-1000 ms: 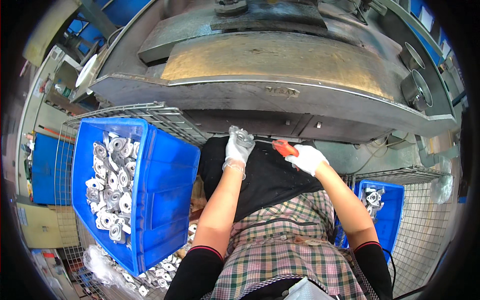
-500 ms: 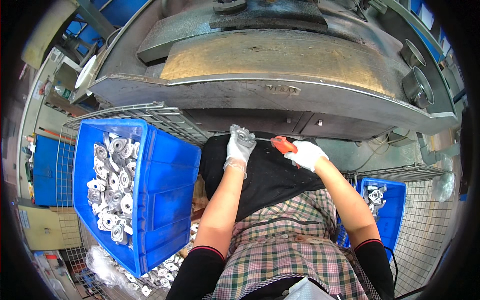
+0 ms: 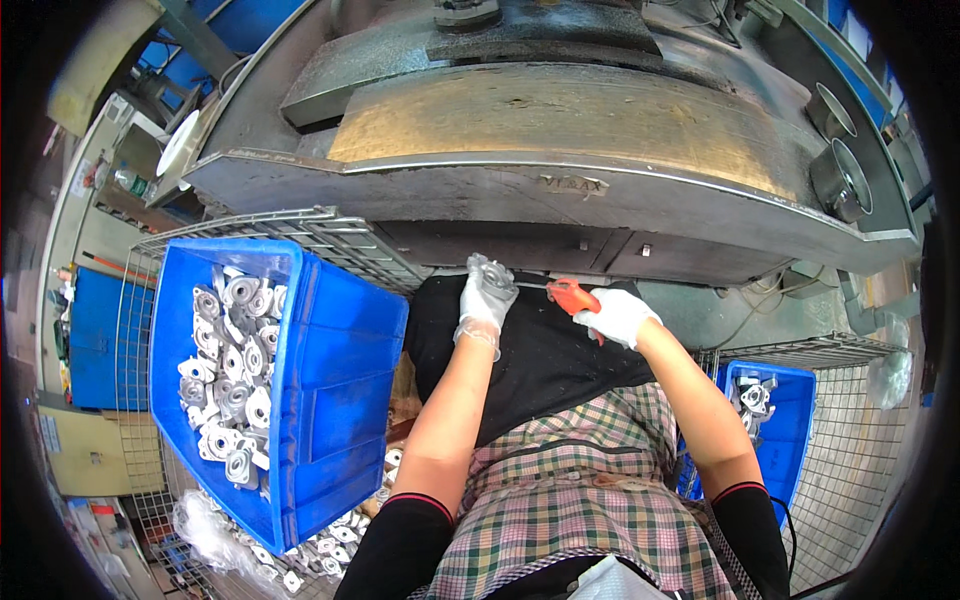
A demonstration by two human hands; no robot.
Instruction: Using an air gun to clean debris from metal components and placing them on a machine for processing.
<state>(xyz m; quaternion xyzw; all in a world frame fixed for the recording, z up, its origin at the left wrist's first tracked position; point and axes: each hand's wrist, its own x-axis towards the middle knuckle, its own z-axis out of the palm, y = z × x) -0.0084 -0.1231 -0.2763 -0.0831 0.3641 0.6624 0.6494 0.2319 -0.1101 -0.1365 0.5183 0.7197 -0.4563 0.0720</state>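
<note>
My left hand (image 3: 486,300), in a white glove, is closed around a grey metal casting (image 3: 492,270) with a rounded raised middle. Facing it, my gloved right hand (image 3: 618,318) grips an orange air blow gun (image 3: 572,297). The gun's thin nozzle points left at the casting, and its tip is close to it; whether they touch I cannot tell. Both hands are above the black cloth (image 3: 545,350) over my lap. On my left, a tilted blue bin (image 3: 335,370) holds many similar castings (image 3: 240,350).
A metal workbench (image 3: 560,180) with a raised front lip stands ahead, two metal cups (image 3: 840,180) at its right end. Wire mesh cages (image 3: 850,440) flank me. A smaller blue bin (image 3: 800,400) with castings sits at right. Loose castings and clear plastic (image 3: 215,530) lie below the left bin.
The whole view has shifted slightly. Both hands keep nearly the same pose, with the casting still in the left and the blow gun still in the right.
</note>
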